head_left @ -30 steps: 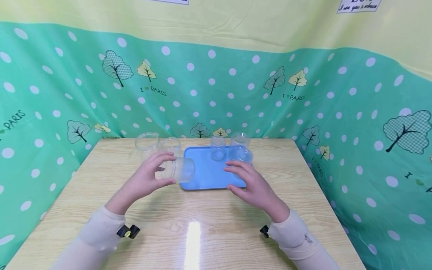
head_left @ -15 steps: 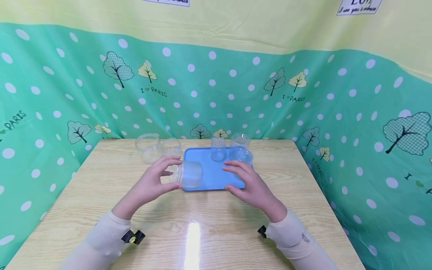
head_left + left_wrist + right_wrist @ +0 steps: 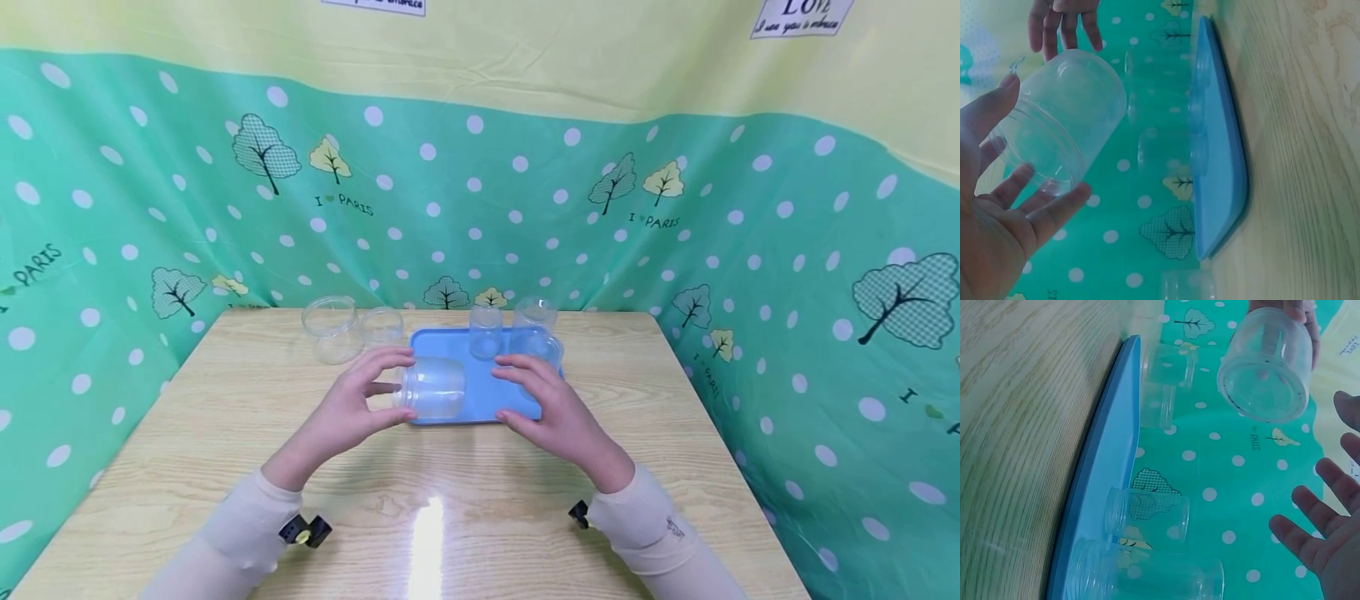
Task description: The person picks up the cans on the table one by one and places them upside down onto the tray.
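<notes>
My left hand (image 3: 358,406) grips a clear jar (image 3: 437,387) round its threaded mouth end, thumb on one side and fingers on the other. The jar lies sideways in the air, its base pointing right, above the left part of the blue tray (image 3: 480,408). In the left wrist view the same jar (image 3: 1082,103) shows clear of the tray. My right hand (image 3: 558,408) hovers by the tray's right side with spread, gently bent fingers, holding nothing. In the right wrist view these fingers (image 3: 1316,509) are apart from the jar (image 3: 1266,369).
A small clear jar (image 3: 486,333) stands on the tray, with two wider ones, a rear jar (image 3: 535,312) and a front jar (image 3: 551,346), to its right. Left of the tray are a wide-rimmed jar (image 3: 330,333) and a smaller jar (image 3: 383,325). A patterned curtain (image 3: 480,208) surrounds the wooden table (image 3: 375,517).
My left hand has carried the jar rightward, from the tray's left edge to over its left part. The right hand has barely moved.
</notes>
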